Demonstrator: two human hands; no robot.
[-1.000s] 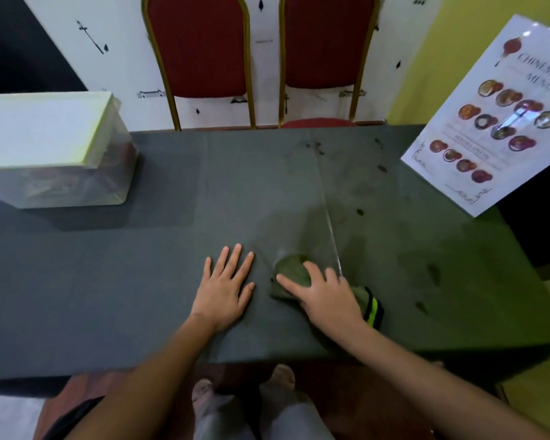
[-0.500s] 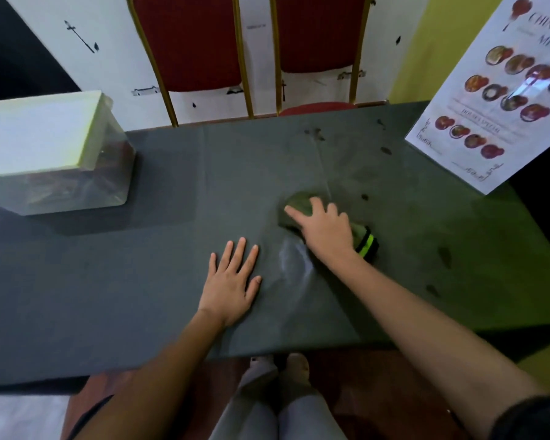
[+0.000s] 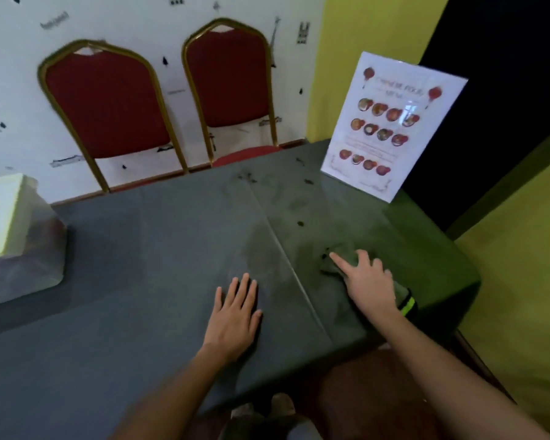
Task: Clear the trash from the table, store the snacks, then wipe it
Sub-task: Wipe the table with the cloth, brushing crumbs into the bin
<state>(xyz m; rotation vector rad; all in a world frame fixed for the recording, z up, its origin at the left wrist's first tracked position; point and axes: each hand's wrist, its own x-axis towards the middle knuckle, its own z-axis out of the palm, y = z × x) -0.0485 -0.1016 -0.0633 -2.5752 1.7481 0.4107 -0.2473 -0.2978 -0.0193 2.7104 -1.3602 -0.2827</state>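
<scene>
The table [image 3: 146, 255] is covered in a dark grey cloth with damp streaks and a few dark specks. My right hand [image 3: 367, 284] presses flat on a green wiping cloth [image 3: 340, 258] with a neon yellow stripe, on the right part of the table near the front edge. My left hand [image 3: 234, 315] lies flat, fingers spread, on the table left of the centre seam and holds nothing. A clear storage box [image 3: 16, 239] with a white lid stands at the far left with snack packs dimly visible inside.
A standing menu card [image 3: 391, 125] is at the table's back right corner. Two red chairs [image 3: 108, 103] with gold frames stand behind the far edge against a white wall. A yellow wall lies to the right. My legs show below the front edge.
My right hand has slid the green cloth to the right across the table, after pushing it away from the front edge. My left hand has stayed flat in place. The view has swung right.
</scene>
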